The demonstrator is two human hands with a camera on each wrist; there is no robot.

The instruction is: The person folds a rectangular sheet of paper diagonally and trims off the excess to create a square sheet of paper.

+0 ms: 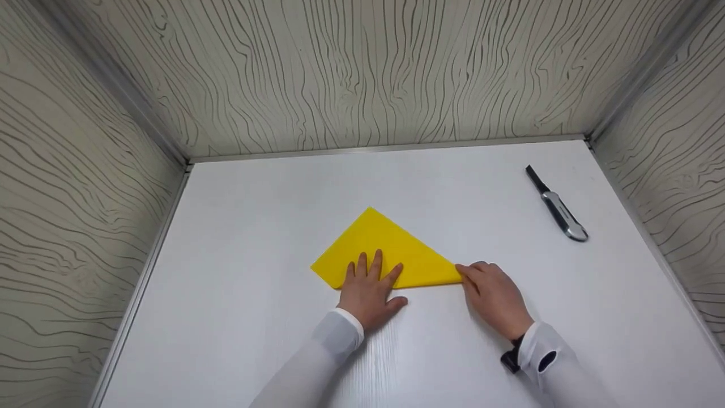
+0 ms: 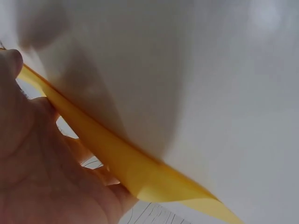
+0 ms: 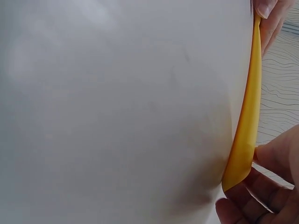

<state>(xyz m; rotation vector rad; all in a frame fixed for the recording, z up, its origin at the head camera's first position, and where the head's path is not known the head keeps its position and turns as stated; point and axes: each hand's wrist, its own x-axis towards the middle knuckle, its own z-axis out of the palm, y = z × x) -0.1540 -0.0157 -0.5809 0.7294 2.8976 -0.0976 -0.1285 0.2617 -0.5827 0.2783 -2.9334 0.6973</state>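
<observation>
A folded sheet of yellow paper [image 1: 416,258] lies on the white table, with a creased edge along its near side. My left hand [image 1: 368,297] rests on its near left part, fingers spread and fairly straight over the sheet. At the paper's right tip, my right hand [image 1: 495,297] pinches the corner between thumb and fingers. In the left wrist view the folded paper [image 2: 135,172] bulges a little along the fold beside the palm. The right wrist view shows the paper's end [image 3: 240,170] between the thumb and fingers of the right hand [image 3: 275,186].
A utility knife [image 1: 558,209] with a black and silver handle lies at the table's back right, apart from both hands. Wood-patterned panels [image 1: 362,73] stand at the back and both sides of the white table [image 1: 243,226].
</observation>
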